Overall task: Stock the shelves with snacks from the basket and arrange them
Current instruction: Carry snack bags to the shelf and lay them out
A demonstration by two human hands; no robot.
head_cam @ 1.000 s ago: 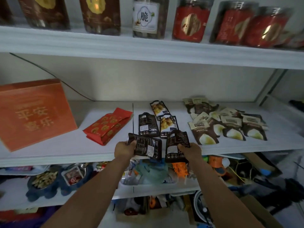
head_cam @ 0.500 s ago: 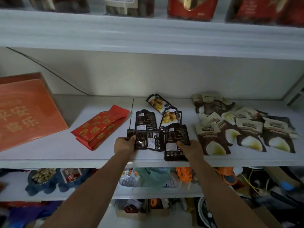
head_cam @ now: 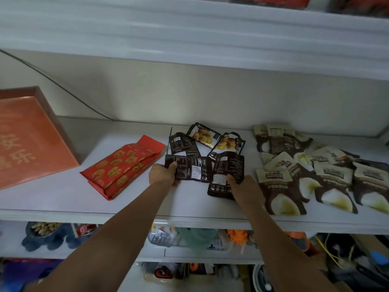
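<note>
We have lowered both onto the shelf (head_cam: 63, 197), six o'clock of the stocked pouches (head_cam: 183, 144): left hand (head_cam: 162, 174) grips the sideways pouch (head_cam: 194, 169), right hand (head_cam: 243, 187) pinches the upright pouch (head_cam: 226, 169). Releasing seems next.

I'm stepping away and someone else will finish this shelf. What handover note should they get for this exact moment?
Left hand: grips a sideways dark packet by its left end.
Right hand: grips an upright dark packet near its lower right edge.
Both packets are near the shelf front, before three more dark packets.
Red bags lie to the left, brown packets to the right.
Done: those groups are on the shelf.
Left: set these two down and straighten the dark group. The basket is out of view, so the remaining stock is unknown.
</note>
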